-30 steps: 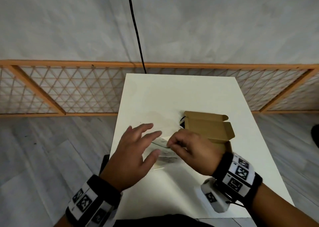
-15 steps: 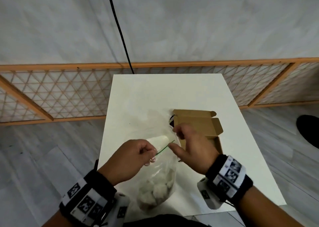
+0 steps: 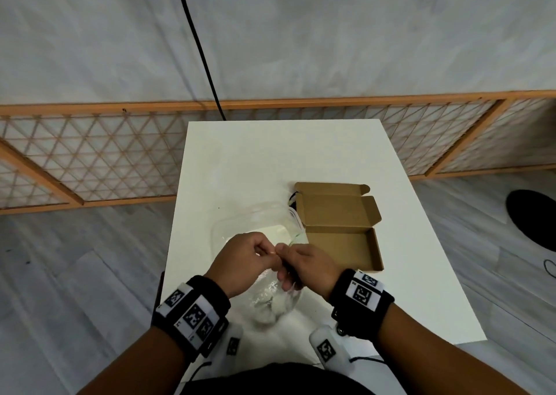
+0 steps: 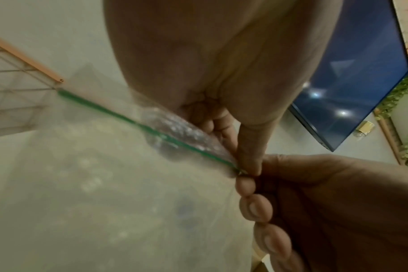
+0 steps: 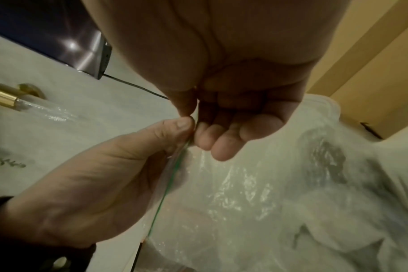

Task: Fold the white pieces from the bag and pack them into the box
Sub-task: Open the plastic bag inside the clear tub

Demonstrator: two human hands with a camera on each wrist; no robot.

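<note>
A clear plastic bag [image 3: 275, 301] with a green zip strip [image 4: 119, 116] hangs above the near part of the white table [image 3: 270, 160]. White pieces [image 3: 278, 306] are bunched in its bottom. My left hand [image 3: 249, 259] and right hand [image 3: 301, 264] meet at the bag's top edge, and each pinches the plastic at the green strip [image 5: 175, 169] between thumb and fingers. The brown cardboard box [image 3: 340, 232] lies open just right of the hands, lid flap tilted back, and nothing shows inside it.
A clear plastic container [image 3: 255, 220] lies on the table behind the hands, beside the box. A black cable [image 3: 198, 45] runs up the wall behind the table. An orange lattice fence [image 3: 90, 154] stands beyond the table's far edge. A black round object [image 3: 532, 220] lies on the floor at right.
The bag came up off the table into both hands. The hands, earlier a short way apart along the green strip, have come together at its top edge.
</note>
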